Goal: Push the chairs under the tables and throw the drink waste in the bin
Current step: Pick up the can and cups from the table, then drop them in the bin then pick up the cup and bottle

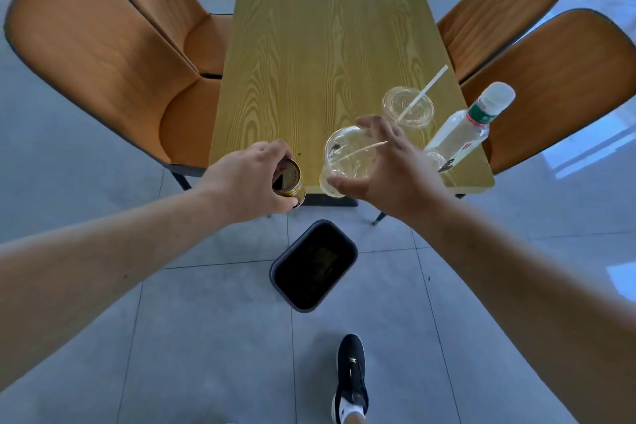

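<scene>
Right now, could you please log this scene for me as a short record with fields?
left hand: shut on can
right hand: shut on cup
table: lidded cup with straw, bottle
bin: on floor below hands, open
chairs: four, seats at table sides
</scene>
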Demonstrator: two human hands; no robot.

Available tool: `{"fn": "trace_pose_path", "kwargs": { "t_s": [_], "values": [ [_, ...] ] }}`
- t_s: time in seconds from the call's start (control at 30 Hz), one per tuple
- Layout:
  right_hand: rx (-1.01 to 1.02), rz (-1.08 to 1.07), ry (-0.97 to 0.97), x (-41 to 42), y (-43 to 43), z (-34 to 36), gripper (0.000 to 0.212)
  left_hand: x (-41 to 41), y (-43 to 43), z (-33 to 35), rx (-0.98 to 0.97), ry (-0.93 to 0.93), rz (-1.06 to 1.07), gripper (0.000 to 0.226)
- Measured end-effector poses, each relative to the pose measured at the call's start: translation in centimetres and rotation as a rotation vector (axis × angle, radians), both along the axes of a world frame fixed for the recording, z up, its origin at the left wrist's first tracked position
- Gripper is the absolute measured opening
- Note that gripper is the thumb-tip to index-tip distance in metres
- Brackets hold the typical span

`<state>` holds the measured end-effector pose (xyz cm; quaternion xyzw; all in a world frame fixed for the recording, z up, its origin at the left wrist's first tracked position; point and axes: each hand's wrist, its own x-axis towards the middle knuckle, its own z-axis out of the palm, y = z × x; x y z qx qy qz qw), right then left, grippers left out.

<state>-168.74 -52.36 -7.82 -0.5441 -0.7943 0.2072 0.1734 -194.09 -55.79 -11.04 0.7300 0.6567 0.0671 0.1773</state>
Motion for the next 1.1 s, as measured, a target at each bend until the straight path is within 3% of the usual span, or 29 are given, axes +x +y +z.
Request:
{"fn": "trace_pose_path", "kwargs": {
  "t_s": [0.27, 0.57, 0.8, 0.97, 1.1],
  "values": [
    [-0.122, -0.013, -0.043, 1.6, -3.5, -8.4, 0.097, 1.0, -2.8, -6.6, -0.063, -0.028, -0.041, 0.065],
    [-0.191, -0.074, -0.143, 2.6, -2.3, -20.2, 0.101, 3.4, -2.8, -17.0, -0.046, 0.011, -0.076, 0.067],
    [-0.203, -0.093, -0.114, 3.5, -1.3, -26.6, 0.099, 4.4, -2.5, -22.9, -0.079, 0.003, -0.115, 0.073],
    [-0.244, -0.103, -0.105, 4.5, -1.9, -26.2, 0.105, 5.4, -2.3, -21.8, -0.125, 0.019, -0.113, 0.086],
    [-0.158, -0.088, -0.088, 5.9, -3.5, -21.3, 0.083, 7.1, -1.4, -15.3, -0.035, 0.009, -0.167, 0.080]
  ]
}}
